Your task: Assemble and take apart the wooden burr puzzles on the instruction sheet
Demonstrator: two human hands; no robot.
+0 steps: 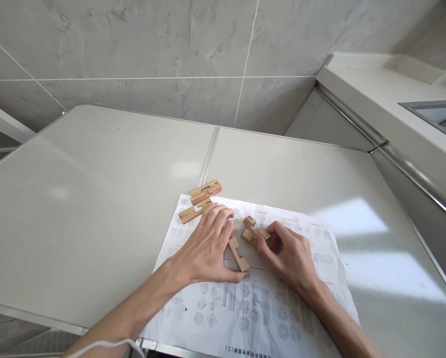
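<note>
Between the thumb and fingers of my left hand (211,248) is a notched wooden puzzle piece (238,255), its cut-out facing right. My right hand (288,251) pinches a small cluster of joined wooden puzzle pieces (249,234), with a number marked on the upper end. Part of that cluster is hidden by my fingers. Beyond my left hand, more numbered wooden pieces (195,213) with slots and notches lie close together at the sheet's upper left edge.
A creased paper sheet (193,318) printed with puzzle diagrams lies under both hands. It rests on a pale folding table (96,214) with a seam across it. Behind stands a grey tiled wall (151,44); a white counter (394,94) is at right. A white cable (107,344) crosses near my left forearm.
</note>
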